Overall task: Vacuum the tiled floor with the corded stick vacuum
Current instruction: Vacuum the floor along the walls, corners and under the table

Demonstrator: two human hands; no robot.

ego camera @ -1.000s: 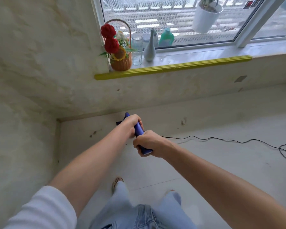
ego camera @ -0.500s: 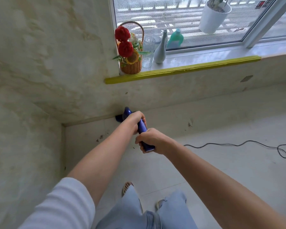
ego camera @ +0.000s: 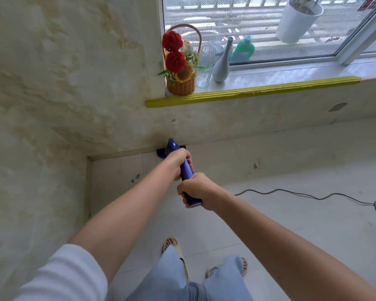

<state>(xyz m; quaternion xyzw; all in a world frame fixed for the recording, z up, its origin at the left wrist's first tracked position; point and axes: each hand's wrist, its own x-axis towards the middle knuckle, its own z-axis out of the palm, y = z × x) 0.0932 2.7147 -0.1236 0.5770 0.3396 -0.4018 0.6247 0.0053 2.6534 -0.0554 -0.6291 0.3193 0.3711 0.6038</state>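
Both hands, left hand (ego camera: 178,161) ahead and right hand (ego camera: 197,190) behind, stay wrapped round the vacuum (ego camera: 186,170), whose head has pushed further ahead to the wall base, so this forward stroke looks finished.

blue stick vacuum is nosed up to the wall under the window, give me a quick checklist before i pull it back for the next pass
1. Grip: left hand and right hand both wrap the blue stick vacuum handle: ok.
2. Black floor head at the foot of the wall: ok, though mostly hidden behind the handle.
3. Black power cord lies to the right on the pale tiled floor, off the pull-back line: ok.
4. Sandalled feet stand directly behind the vacuum: not ok; step back first.
5. Dark specks left of the head remain on the tiles: not ok.
6. Motor running: cannot tell.
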